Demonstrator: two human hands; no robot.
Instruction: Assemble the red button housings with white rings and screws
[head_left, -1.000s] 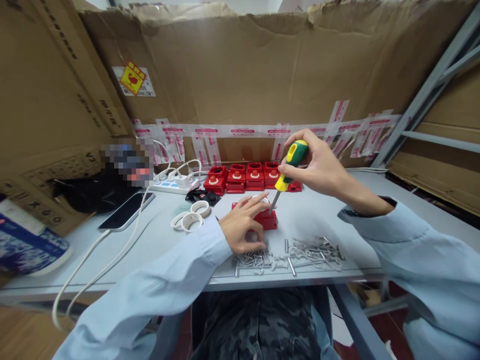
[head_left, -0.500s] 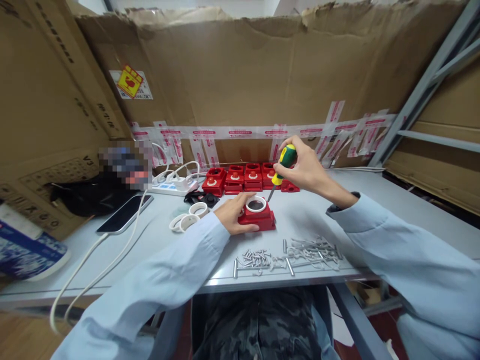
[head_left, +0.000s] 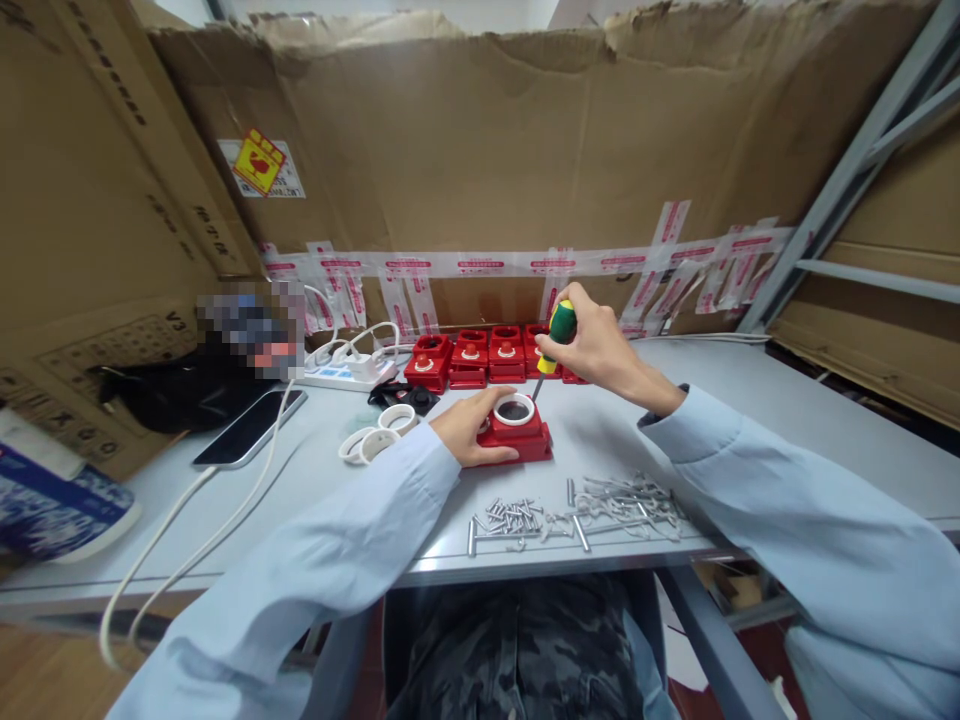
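My left hand (head_left: 474, 428) grips a red plastic housing (head_left: 529, 446) on the table, thumb along its front and fingers over its back left. A white ring (head_left: 514, 408) surrounds the round dark opening in its top. In my right hand (head_left: 592, 340) is a green and yellow screwdriver (head_left: 562, 325), fingers closed round the handle. Its shaft points down to the housing's back right corner; the very tip is hard to make out. Small screws (head_left: 511, 516) lie in a pile in front of the housing, beside a heap of metal pins and pale loops (head_left: 630, 503).
Several similar red housings (head_left: 469, 352) stand in a row at the back. White rings (head_left: 375, 442) lie left of my left hand. A power strip (head_left: 345, 372), a phone (head_left: 251, 430) and a white cable (head_left: 247, 510) occupy the left side. A large cardboard sheet (head_left: 480, 150) rises behind.
My right hand and the screwdriver have shifted a little left and down, and the screwdriver stands more upright. My left hand keeps its hold, and the housing has barely moved.
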